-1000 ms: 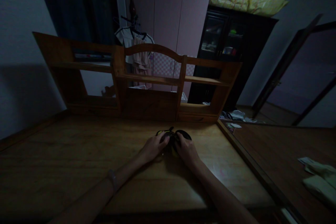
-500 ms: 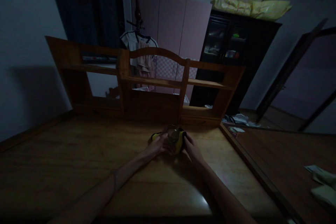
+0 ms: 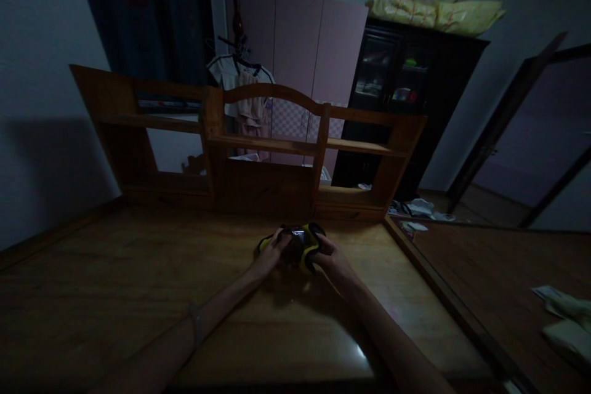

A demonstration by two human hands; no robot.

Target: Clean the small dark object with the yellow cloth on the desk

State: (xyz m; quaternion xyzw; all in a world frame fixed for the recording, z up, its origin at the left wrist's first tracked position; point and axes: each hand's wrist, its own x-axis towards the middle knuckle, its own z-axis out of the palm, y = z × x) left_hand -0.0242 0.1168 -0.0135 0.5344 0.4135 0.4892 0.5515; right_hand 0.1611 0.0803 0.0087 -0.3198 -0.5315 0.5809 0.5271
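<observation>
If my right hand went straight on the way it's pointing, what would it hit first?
The black and yellow object, which your right hand is touching. Beyond it, that line seems to run toward the wooden shelf, though depth is hard to judge here.

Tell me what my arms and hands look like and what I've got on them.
Your left hand and right hand wear no gloves; it's too dark to tell about rings. The left forearm and right forearm show no sleeves. A thin, pale band, perhaps a bracelet, circles the left one.
</observation>
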